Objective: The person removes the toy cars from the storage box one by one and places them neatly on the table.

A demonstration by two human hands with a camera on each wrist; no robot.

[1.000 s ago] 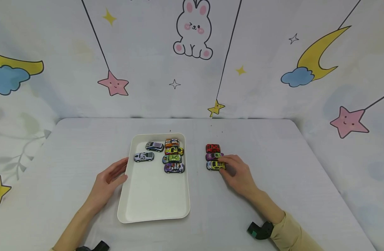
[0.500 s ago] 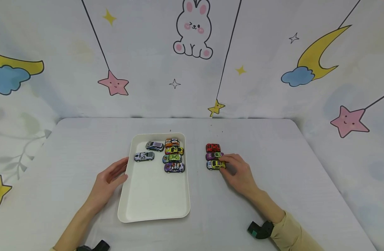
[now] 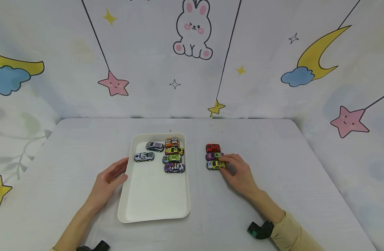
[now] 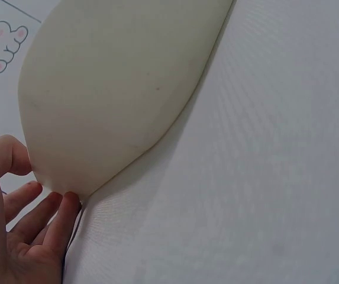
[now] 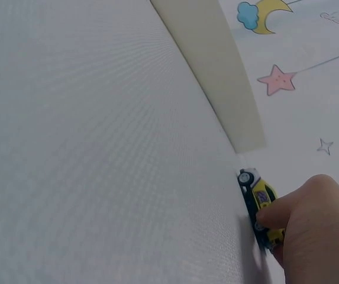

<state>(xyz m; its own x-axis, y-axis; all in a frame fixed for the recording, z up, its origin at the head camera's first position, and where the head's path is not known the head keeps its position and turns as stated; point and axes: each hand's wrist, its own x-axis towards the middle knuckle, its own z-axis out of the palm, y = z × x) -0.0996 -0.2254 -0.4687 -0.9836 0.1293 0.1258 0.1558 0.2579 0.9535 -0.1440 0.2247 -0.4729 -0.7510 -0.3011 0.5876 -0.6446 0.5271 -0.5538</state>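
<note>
At the left wall of the white tray point(image 3: 154, 195) rests my left hand point(image 3: 105, 183); its fingertips touch the outer rim, as the left wrist view shows from below. My right hand point(image 3: 240, 176) pinches the rear end of a yellow toy car point(image 3: 214, 165) on the table, thumb on its near side. The same yellow car point(image 5: 262, 198) appears in the right wrist view under the thumb. Just beyond it, a purple and green toy car point(image 3: 212, 156) and a red toy car point(image 3: 213, 148) complete a short column. The right fingertips partly cover the ends of the nearer two.
Inside the tray, several colourful toy cars point(image 3: 174, 168) line the right wall. Two silver-grey cars point(image 3: 144, 157) lie to their left. A printed cloth backdrop point(image 3: 148, 48) rises behind the white table point(image 3: 273, 146).
</note>
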